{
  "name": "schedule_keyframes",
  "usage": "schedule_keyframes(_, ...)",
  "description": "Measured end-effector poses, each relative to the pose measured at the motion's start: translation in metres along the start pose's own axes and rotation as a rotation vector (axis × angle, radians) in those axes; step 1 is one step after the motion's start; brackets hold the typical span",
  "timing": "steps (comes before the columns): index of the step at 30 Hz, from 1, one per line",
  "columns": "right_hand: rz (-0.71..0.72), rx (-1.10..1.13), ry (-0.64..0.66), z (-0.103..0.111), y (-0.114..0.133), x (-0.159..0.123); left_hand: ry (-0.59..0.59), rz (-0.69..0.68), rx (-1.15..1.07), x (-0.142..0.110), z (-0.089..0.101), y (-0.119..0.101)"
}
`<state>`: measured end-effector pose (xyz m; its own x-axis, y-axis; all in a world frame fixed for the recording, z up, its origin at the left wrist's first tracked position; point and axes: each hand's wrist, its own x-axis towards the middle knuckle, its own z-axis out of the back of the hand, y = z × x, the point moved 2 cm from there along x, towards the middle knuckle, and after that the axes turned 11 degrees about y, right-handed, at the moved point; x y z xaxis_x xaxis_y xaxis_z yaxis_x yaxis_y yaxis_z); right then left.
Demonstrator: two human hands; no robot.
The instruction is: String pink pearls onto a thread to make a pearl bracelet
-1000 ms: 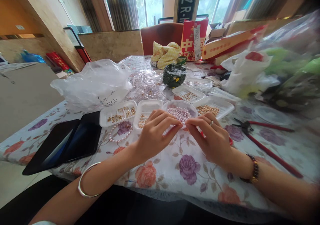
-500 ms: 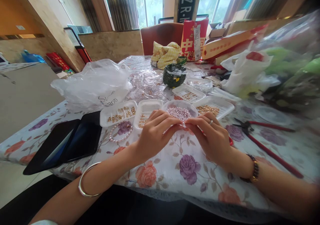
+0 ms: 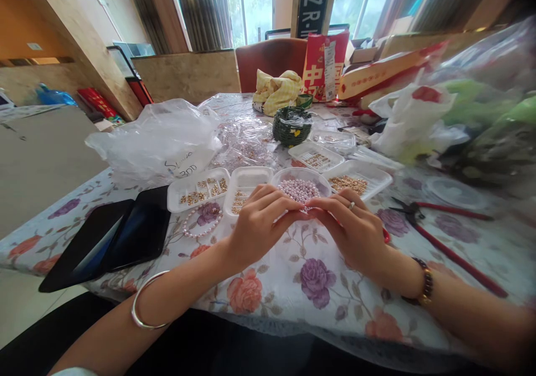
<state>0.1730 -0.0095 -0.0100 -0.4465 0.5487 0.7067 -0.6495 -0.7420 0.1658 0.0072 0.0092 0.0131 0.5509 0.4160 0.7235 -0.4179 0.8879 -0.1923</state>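
Observation:
My left hand (image 3: 262,220) and my right hand (image 3: 354,228) meet fingertip to fingertip just in front of a round tub (image 3: 328,182) of pinkish-lilac pearl beads (image 3: 298,189). Both are closed in a pinch. Whatever lies between the fingertips is too small and covered to make out. Left of my left hand, a ring of pink pearl beads (image 3: 202,234) lies on the flowered tablecloth (image 3: 288,309). Trays with gold-coloured pieces stand beside the tub: a divided tray (image 3: 172,194), a second one (image 3: 251,176) partly behind my left hand, and another (image 3: 379,181) on the right.
Red-handled pliers (image 3: 444,247) lie open on the right, near a clear lid (image 3: 456,191). Two dark tablet-like panels (image 3: 138,231) lie left. A white plastic bag (image 3: 154,141), a dark green basket (image 3: 292,128) and a small tray (image 3: 316,159) stand farther back. Bulky bags (image 3: 422,116) crowd the right.
My fingertips have drawn slightly closer together, and the small shiny spot seen between them before is now covered. Everything else on the table stays in place.

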Motion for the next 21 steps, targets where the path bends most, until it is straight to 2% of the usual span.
schedule_keyframes(6, 0.0, -0.01, -0.016, -0.0001, 0.0004, 0.0006, 0.014, 0.003, 0.014, -0.0008, -0.0004, 0.0009)
schedule_keyframes(21, 0.03, 0.031, 0.038, 0.0013, 0.0012, 0.0005, 0.012, 0.026, -0.026, -0.0009, -0.0005, -0.0004)
